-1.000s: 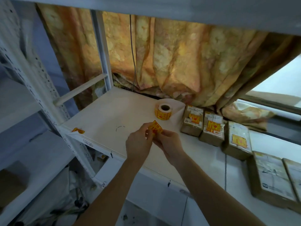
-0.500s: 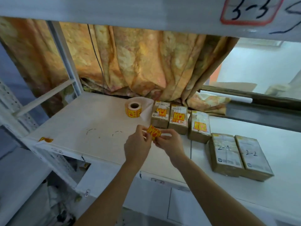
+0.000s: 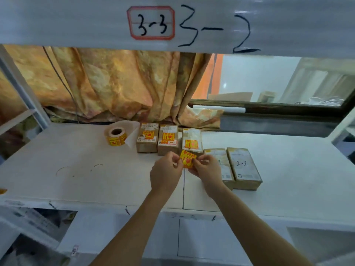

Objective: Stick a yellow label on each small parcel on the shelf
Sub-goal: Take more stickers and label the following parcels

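Note:
A yellow label [image 3: 187, 158] with red print is pinched between my left hand [image 3: 166, 172] and my right hand [image 3: 206, 169], above the white shelf [image 3: 76, 169]. Three small brown parcels stand in a row behind my hands, each with a yellow label on top: the left parcel [image 3: 147, 140], the middle parcel [image 3: 168, 140] and the right parcel [image 3: 192, 141]. To the right lie two longer parcels with no yellow label: one [image 3: 221, 166] partly hidden by my right hand, and one marked "2-2" [image 3: 243, 167]. The label roll [image 3: 115, 136] sits left of the row.
An orange patterned curtain [image 3: 115, 83] hangs behind the shelf. The upper shelf's front edge [image 3: 192, 25] carries the handwritten marks "3-3" and "3-2". White uprights [image 3: 21, 87] stand at the left. A yellow scrap [image 3: 2, 191] lies at the shelf's left front edge.
The view has swung right and upward, so the two unlabelled parcels and the upper shelf marks come into view. Both hands moved right with the label, closer to those parcels.

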The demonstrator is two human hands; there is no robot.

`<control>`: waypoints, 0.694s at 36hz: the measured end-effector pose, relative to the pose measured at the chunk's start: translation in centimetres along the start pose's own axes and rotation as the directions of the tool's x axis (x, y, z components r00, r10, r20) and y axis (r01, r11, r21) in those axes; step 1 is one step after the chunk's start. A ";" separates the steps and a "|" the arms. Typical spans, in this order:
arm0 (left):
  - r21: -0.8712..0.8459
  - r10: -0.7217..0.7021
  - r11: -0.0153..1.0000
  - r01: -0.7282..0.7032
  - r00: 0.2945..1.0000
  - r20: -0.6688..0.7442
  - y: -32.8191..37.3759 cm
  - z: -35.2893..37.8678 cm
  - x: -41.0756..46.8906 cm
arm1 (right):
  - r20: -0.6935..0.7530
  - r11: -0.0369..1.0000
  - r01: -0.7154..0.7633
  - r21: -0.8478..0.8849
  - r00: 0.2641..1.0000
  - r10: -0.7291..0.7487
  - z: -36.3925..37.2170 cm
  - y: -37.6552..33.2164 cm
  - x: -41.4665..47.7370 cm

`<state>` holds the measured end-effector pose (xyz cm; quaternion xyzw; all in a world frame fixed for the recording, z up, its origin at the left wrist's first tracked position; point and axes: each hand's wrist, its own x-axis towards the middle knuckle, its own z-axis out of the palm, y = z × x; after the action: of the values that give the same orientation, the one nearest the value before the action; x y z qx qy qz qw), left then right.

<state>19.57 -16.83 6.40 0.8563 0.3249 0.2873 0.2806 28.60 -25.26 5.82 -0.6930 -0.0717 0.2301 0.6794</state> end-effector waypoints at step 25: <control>-0.038 0.113 0.993 -0.109 0.985 0.131 6.5 5.0 -0.4 | 0.028 0.932 0.237 -0.274 0.971 -0.239 -9.5 -1.5 1.7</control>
<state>25.22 -22.72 7.26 0.8858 0.2529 0.2500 0.2983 34.34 -33.08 6.60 -0.7677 -0.1845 0.1318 0.5994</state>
